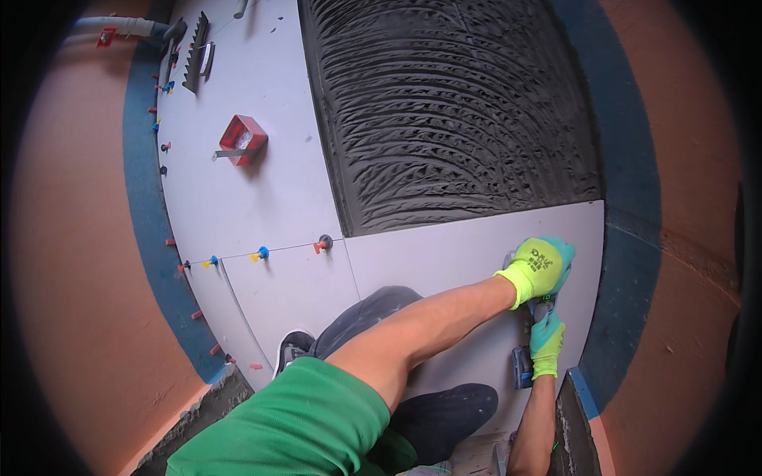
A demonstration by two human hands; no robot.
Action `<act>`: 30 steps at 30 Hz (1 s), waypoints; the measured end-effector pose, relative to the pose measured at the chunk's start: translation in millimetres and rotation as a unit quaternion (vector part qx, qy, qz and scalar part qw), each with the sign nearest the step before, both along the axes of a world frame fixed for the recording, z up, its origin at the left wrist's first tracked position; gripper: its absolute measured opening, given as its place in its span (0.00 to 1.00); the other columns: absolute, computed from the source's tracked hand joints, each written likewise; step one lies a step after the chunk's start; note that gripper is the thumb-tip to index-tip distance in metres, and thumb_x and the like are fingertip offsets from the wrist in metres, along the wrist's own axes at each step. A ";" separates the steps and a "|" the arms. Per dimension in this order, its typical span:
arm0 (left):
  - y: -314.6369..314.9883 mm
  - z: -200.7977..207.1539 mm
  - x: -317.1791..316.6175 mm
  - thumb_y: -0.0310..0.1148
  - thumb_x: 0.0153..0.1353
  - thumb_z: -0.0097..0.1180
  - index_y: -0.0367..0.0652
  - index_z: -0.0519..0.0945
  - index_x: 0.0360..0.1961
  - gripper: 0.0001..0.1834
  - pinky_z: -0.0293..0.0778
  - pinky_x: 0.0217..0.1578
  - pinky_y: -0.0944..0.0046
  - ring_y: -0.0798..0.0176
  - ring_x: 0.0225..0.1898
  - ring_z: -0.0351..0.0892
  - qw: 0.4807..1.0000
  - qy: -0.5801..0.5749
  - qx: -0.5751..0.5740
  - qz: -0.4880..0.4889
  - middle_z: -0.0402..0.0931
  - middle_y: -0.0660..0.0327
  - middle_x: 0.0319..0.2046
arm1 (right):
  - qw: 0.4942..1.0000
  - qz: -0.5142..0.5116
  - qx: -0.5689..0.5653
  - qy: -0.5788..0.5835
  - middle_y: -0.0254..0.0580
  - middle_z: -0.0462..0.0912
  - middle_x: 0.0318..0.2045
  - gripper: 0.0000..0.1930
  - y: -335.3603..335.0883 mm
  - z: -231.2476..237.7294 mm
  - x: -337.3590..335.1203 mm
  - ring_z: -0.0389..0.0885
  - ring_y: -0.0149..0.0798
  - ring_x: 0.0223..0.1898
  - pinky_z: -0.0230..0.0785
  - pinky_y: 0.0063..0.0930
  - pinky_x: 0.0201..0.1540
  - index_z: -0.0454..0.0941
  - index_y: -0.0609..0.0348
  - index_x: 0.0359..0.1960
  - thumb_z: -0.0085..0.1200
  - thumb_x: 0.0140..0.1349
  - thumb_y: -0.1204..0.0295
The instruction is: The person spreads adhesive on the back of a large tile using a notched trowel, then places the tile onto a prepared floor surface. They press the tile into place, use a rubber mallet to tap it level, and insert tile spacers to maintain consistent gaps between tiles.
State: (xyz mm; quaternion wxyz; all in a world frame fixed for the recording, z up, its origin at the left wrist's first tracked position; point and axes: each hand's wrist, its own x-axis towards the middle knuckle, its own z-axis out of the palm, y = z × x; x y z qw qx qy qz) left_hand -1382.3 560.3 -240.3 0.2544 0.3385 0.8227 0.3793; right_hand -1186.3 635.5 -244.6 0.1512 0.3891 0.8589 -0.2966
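Note:
Both my hands, in yellow-green and teal work gloves, are on a handheld tool with a dark body (pixel 543 309) at the right side of a large pale tile (pixel 444 246). My left hand (pixel 541 266) reaches across and is wrapped over its far end, covering most of it. Closer to me, my right hand (pixel 546 343) is closed round its lower part. A blue and black block (pixel 521 367), like a battery pack, shows beside my right wrist. Small green-lit marks glow between the hands. The gloves hide the tool's exact kind.
Beyond the tile lies grey combed mortar (pixel 452 111). A red container (pixel 242 141) with a flat blade across it and a notched trowel (pixel 196 55) rest on the left tiles. Coloured levelling spacers (pixel 260 254) stand along the joints. Blue-banded walls (pixel 627 206) flank both sides.

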 end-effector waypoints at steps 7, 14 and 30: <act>-16.5 2.8 -3.3 0.35 0.58 0.56 0.42 0.81 0.33 0.08 0.79 0.35 0.46 0.43 0.34 0.84 0.999 -0.036 0.006 0.006 0.82 0.49 0.32 | 0.997 0.048 0.051 -0.036 0.67 0.79 0.27 0.13 -11.6 3.5 -4.6 0.78 0.70 0.33 0.67 0.59 0.31 0.76 0.66 0.30 0.48 0.65 0.67; -31.7 5.4 -5.3 0.35 0.58 0.54 0.42 0.79 0.33 0.08 0.78 0.37 0.45 0.42 0.37 0.82 0.998 -0.057 -0.015 0.003 0.81 0.49 0.34 | 0.996 0.066 0.054 -0.037 0.68 0.79 0.26 0.13 -25.5 11.4 -14.3 0.78 0.71 0.31 0.67 0.60 0.30 0.77 0.66 0.31 0.49 0.63 0.66; -68.5 9.4 -6.5 0.37 0.58 0.56 0.44 0.79 0.33 0.08 0.77 0.35 0.46 0.43 0.35 0.82 0.998 -0.046 -0.015 0.036 0.81 0.51 0.32 | 0.997 0.081 0.012 -0.003 0.66 0.77 0.22 0.12 -51.8 9.6 -20.2 0.78 0.69 0.26 0.67 0.56 0.26 0.78 0.64 0.30 0.50 0.62 0.67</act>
